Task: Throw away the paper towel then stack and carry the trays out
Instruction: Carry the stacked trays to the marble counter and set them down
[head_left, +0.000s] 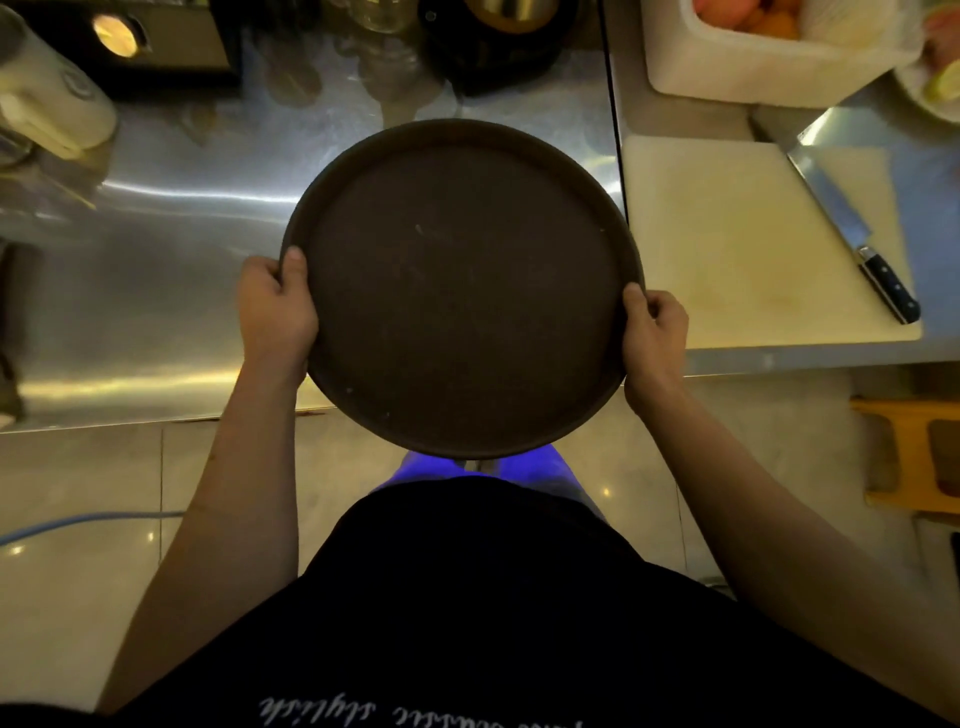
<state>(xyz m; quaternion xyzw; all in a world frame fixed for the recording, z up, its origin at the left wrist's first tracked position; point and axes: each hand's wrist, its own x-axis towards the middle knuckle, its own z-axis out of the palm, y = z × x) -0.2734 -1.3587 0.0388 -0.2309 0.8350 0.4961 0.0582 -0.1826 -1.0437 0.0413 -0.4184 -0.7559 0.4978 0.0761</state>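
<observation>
A round dark brown tray (462, 286) is held level in front of my body, over the front edge of the steel counter (171, 280). My left hand (275, 306) grips its left rim with the thumb on top. At the right rim my right hand (654, 332) grips the same way. The tray's top is bare. Whether more trays lie stacked beneath it I cannot tell. No paper towel shows.
A white cutting board (753, 244) with a large knife (852, 228) lies on the counter at right. A white tub (769, 57) of fruit stands behind it. Jars and dark appliances (493, 41) line the back. A yellow stool (914, 452) stands on the tiled floor at right.
</observation>
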